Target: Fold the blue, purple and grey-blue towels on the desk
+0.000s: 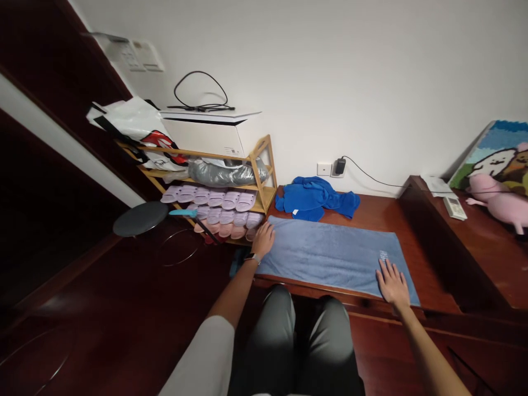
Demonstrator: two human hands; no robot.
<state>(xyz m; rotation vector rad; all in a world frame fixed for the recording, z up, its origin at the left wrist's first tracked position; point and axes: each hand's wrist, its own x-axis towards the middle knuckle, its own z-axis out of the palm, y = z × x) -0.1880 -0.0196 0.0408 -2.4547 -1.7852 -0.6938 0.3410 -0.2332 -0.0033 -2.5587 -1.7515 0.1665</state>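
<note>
A light blue towel lies spread flat on the dark red wooden bench. At the towel's left edge rests my left hand, open, with a watch on the wrist. My right hand lies open and flat on the towel's right part, just below a small pale embroidered mark. Neither hand grips anything. Behind the towel, against the wall, sits a crumpled bright blue garment with a white tag.
Left of the bench stands a wooden rack with several lilac and pink slippers and a white box on top. A round dark stool is farther left. On the right ledge are a remote and a pink plush toy.
</note>
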